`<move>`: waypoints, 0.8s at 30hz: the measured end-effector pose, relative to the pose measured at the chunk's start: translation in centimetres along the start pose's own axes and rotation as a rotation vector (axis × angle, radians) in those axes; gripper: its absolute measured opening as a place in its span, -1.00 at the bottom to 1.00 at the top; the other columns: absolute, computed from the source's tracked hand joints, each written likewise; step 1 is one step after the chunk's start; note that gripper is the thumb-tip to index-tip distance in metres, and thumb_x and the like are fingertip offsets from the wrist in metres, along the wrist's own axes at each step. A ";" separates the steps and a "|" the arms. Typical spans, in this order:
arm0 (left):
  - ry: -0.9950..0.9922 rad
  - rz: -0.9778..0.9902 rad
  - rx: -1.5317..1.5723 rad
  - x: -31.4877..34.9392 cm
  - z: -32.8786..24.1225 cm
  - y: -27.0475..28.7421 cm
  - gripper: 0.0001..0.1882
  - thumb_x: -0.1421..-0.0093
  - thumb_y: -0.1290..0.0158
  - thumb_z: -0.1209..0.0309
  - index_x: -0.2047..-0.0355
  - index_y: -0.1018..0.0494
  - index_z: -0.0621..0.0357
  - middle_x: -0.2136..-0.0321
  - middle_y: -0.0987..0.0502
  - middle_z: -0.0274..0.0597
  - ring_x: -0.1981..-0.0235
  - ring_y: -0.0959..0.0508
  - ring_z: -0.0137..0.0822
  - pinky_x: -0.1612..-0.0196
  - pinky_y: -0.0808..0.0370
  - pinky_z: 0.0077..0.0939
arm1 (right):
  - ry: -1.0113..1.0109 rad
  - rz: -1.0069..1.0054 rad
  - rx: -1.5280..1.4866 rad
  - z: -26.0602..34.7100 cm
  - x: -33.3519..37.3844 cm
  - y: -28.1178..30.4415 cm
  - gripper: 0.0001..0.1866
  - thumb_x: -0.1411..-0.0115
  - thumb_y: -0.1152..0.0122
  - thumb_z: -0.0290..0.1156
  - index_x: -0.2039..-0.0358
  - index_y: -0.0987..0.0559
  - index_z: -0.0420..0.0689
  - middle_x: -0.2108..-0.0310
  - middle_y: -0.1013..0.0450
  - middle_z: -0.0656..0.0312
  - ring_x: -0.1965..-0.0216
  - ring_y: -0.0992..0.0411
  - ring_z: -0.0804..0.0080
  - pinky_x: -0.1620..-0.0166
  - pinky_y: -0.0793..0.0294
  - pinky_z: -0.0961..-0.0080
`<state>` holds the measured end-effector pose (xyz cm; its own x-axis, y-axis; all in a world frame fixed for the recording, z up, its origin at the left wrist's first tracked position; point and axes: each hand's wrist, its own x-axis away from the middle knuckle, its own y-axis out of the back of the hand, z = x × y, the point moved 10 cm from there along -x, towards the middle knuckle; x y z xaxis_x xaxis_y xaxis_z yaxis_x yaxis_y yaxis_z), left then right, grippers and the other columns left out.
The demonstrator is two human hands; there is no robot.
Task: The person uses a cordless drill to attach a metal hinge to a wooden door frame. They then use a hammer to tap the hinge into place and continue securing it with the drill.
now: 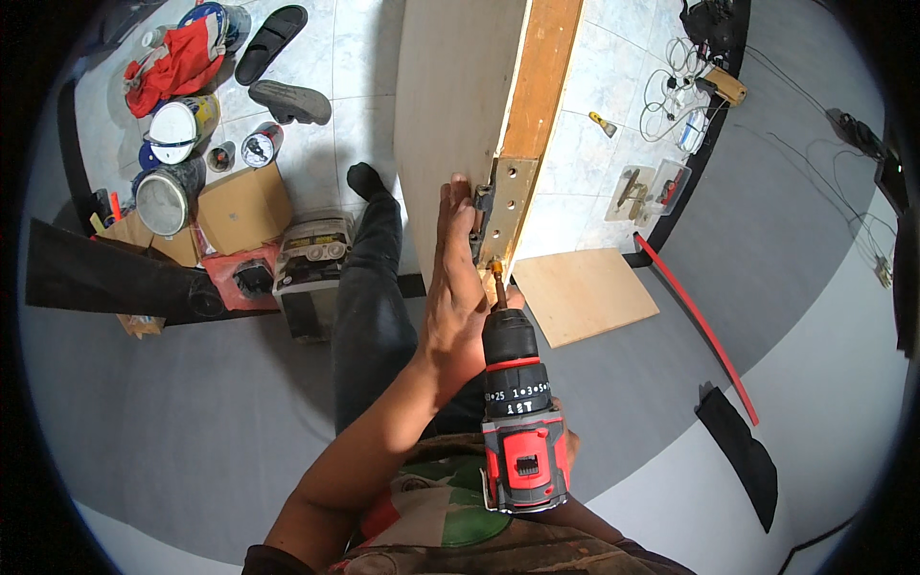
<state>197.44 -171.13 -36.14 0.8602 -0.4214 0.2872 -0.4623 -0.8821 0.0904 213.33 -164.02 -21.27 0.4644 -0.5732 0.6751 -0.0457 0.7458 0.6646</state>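
Note:
A door-like panel with a brown wooden edge stands upright in front of me. A brass-coloured hinge plate with several holes lies on that edge, its dark knuckle along the left side. My left hand is open, its fingers stretched out along the panel's face beside the knuckle; what looks like its thumb shows right of the edge. My right hand, mostly hidden, is closed round a red and black cordless drill. The drill's bit points at the plate's near end.
Left on the tiles are a cardboard box, several paint cans, a red cloth and sandals. A toolbox stands by my leg. To the right lie a thin wooden board, a red strip and tangled cables.

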 end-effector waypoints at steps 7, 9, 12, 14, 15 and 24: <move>0.021 0.005 -0.003 0.5 0.3 -0.1 -0.04 -0.15 -0.06 0.64 -0.47 0.22 0.42 -0.29 -0.23 0.31 -0.01 -0.51 -0.15 -0.14 -0.52 -0.24 | 0.081 0.044 0.089 1.9 -1.0 0.9 -0.51 -0.07 -0.55 -0.34 0.01 -0.55 -0.13 0.39 -0.64 0.07 0.42 -0.67 -0.01 0.38 -0.62 0.20; 0.023 0.010 -0.008 0.6 0.2 0.0 -0.05 -0.16 -0.07 0.64 -0.47 0.21 0.43 -0.28 -0.23 0.30 0.00 -0.52 -0.16 -0.12 -0.53 -0.24 | 0.145 0.055 0.051 2.2 -0.9 0.4 -0.50 -0.06 -0.55 -0.34 0.01 -0.55 -0.16 0.41 -0.63 0.06 0.43 -0.66 -0.01 0.38 -0.61 0.20; 0.025 0.017 -0.011 0.8 0.2 -0.1 -0.07 -0.16 -0.07 0.64 -0.46 0.19 0.44 -0.26 -0.24 0.29 0.03 -0.53 -0.17 -0.10 -0.54 -0.25 | 0.102 0.043 0.028 4.3 -1.8 1.0 -0.51 -0.06 -0.55 -0.35 0.04 -0.54 -0.20 0.42 -0.62 0.05 0.45 -0.64 -0.01 0.40 -0.60 0.20; 0.029 0.014 -0.011 0.9 0.2 -0.1 -0.08 -0.17 -0.07 0.64 -0.45 0.18 0.45 -0.25 -0.24 0.28 0.05 -0.53 -0.17 -0.09 -0.55 -0.25 | 0.112 0.038 0.096 3.8 -1.3 0.9 -0.51 -0.06 -0.55 -0.36 0.04 -0.54 -0.20 0.41 -0.62 0.04 0.45 -0.64 -0.02 0.40 -0.59 0.20; 0.032 0.015 -0.013 1.0 0.2 0.0 -0.08 -0.17 -0.07 0.64 -0.45 0.17 0.46 -0.24 -0.25 0.28 0.06 -0.53 -0.17 -0.08 -0.55 -0.25 | 0.115 0.049 0.108 3.6 -1.1 0.9 -0.51 -0.07 -0.55 -0.36 0.04 -0.53 -0.20 0.41 -0.62 0.03 0.44 -0.64 -0.03 0.40 -0.59 0.20; 0.044 0.020 -0.009 1.1 0.4 0.2 -0.13 -0.18 -0.08 0.65 -0.43 0.12 0.49 -0.20 -0.27 0.24 0.14 -0.56 -0.20 -0.02 -0.58 -0.25 | 0.124 0.133 -0.005 4.1 -1.2 0.8 -0.51 -0.06 -0.56 -0.33 0.08 -0.48 -0.14 0.37 -0.63 0.03 0.41 -0.65 -0.07 0.41 -0.58 0.16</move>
<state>198.40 -171.81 -36.18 0.8407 -0.4291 0.3302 -0.4813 -0.8716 0.0927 209.16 -164.13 -20.25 0.5602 -0.4235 0.7119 -0.1099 0.8138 0.5707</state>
